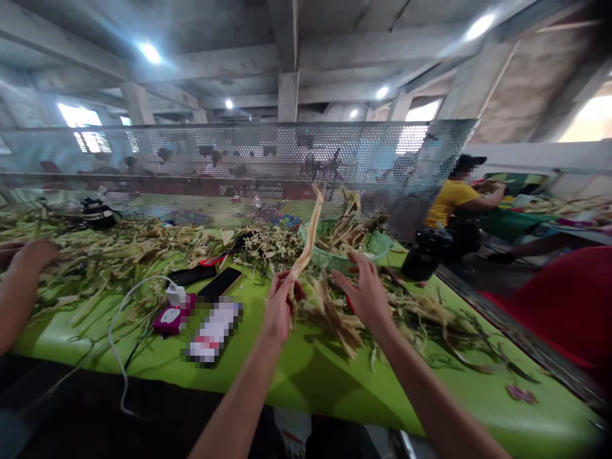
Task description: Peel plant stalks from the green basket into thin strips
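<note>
My left hand (280, 309) is closed around the lower end of a long, pale, dried plant strip (310, 233), which stands nearly upright above it. To its right, my right hand (366, 293) is held with fingers apart over a heap of dried strips. A small red thing (352, 305) shows beside its palm; I cannot make out whether the hand touches it. Loose dried strips (337, 325) lie below and between my hands. Just beyond them stands a green plastic basket (329, 260) holding more dried strips. A pile of short cut pieces (275, 248) lies left of the basket.
On the green tabletop (157, 366) lie a dark phone (220, 284), a lit phone, and a purple power socket (167, 322) with a white charger and cable. Another person's hand (36, 255) is at far left. A perforated metal screen (229, 159) stands behind; a person in yellow (447, 201) works at right.
</note>
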A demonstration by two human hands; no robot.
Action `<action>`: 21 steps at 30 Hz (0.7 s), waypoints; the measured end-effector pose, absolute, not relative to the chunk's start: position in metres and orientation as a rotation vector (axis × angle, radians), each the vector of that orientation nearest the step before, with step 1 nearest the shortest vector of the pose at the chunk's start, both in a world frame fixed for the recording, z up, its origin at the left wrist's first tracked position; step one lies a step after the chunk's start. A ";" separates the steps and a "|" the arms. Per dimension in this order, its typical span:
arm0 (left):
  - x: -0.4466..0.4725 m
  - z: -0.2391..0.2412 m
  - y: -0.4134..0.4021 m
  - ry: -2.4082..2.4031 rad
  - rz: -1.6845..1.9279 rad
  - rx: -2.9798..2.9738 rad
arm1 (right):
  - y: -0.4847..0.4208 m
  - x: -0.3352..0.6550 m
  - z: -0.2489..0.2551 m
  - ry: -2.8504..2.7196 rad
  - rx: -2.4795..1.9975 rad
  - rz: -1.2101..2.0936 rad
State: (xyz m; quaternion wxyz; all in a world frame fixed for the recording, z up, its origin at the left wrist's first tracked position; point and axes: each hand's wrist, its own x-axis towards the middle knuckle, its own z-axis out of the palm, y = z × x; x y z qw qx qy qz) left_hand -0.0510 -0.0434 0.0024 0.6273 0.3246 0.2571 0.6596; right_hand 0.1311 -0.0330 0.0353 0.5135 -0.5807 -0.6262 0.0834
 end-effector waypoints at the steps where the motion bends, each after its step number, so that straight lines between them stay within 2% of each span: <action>1: -0.049 0.002 -0.044 0.571 1.486 0.737 | -0.033 0.125 0.039 -1.475 -1.302 0.400; 4: -0.044 0.001 -0.047 0.572 1.415 0.760 | -0.032 0.109 0.048 -1.276 -1.046 0.958; 6: -0.044 0.001 -0.048 0.618 1.384 0.813 | -0.031 0.103 0.053 -1.142 -0.944 1.101; 17: -0.042 0.015 -0.054 0.793 1.342 1.198 | -0.040 0.088 0.063 -1.103 -0.873 1.079; 21: -0.040 0.023 -0.053 0.841 1.430 1.315 | -0.042 0.090 0.066 -1.193 -0.944 1.000</action>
